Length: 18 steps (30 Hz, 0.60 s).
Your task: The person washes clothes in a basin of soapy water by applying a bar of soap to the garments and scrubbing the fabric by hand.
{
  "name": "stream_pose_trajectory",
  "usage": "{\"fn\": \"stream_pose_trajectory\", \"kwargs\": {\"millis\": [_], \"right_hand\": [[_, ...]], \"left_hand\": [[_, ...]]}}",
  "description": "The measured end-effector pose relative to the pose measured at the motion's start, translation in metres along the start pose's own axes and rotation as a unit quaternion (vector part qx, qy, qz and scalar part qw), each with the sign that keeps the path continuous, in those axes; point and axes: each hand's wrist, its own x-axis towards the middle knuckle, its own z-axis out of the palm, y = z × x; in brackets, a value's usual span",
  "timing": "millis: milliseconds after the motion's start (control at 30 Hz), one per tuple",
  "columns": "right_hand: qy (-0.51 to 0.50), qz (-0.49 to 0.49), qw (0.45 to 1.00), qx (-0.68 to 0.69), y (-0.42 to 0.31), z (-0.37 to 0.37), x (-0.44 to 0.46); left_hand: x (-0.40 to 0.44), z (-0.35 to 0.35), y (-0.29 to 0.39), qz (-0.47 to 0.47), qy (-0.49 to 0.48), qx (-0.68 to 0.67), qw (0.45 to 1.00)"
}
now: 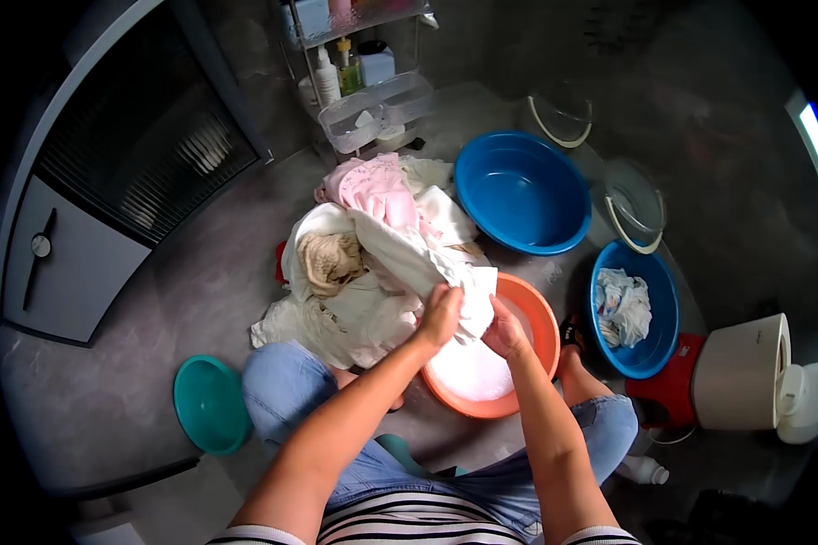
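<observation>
Both of my hands hold a white cloth [471,295] over the left part of an orange basin [543,318], which has white suds [473,371] in it. My left hand [440,316] is closed round a fold of the cloth. At the cloth's right edge, my right hand [504,329] pinches it. The cloth stretches up and left onto a pile of laundry, where a pink garment [370,193], a beige cloth [330,262] and white pieces [368,313] lie. Part of the basin's inside is hidden by the cloth and my hands.
A large blue basin [523,193] stands behind; a smaller blue basin [663,309] at right holds white cloths [623,307]. A green basin [211,404] is at left. Also around are a red and white appliance [736,372], a bottle [643,470], clear buckets [633,195] and a shelf [377,107].
</observation>
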Motion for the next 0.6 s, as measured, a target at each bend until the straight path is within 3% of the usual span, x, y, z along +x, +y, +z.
{"fn": "stream_pose_trajectory", "kwargs": {"millis": [33,133,200,233,267,367,467,533,567,600], "right_hand": [[-0.016,-0.003,1.0,0.011,-0.003,-0.002,-0.009],[-0.087,-0.014,0.994,0.062,-0.015,0.0,-0.035],[-0.093,-0.051,0.992,0.072,-0.024,0.002,-0.052],[-0.118,-0.065,0.988,0.081,-0.031,0.006,-0.065],[-0.094,-0.146,0.985,0.007,-0.041,0.031,-0.083],[-0.116,-0.172,0.974,0.091,-0.057,0.019,-0.105],[-0.087,-0.212,0.968,0.104,-0.066,-0.007,-0.122],[-0.044,-0.243,0.962,0.117,-0.067,-0.017,-0.125],[-0.025,-0.227,0.971,0.077,-0.067,-0.007,-0.13],[0.035,-0.205,0.977,0.05,-0.064,-0.022,-0.127]], "left_hand": [[-0.013,0.011,-0.003,-0.018,-0.028,-0.018,0.999],[-0.016,0.014,-0.031,-0.029,-0.27,0.096,0.958],[-0.02,0.023,-0.041,0.087,-0.339,0.19,0.917],[-0.033,0.034,-0.02,0.058,-0.34,0.214,0.914],[-0.047,0.045,0.002,0.029,-0.342,0.239,0.908],[-0.056,0.066,0.01,-0.013,-0.479,0.203,0.854],[-0.057,0.068,-0.008,-0.073,-0.48,0.169,0.858],[-0.042,0.042,-0.036,0.109,-0.521,0.269,0.803],[-0.027,0.027,-0.058,0.108,-0.529,0.306,0.784],[-0.022,0.016,-0.075,-0.102,-0.425,0.252,0.863]]}}
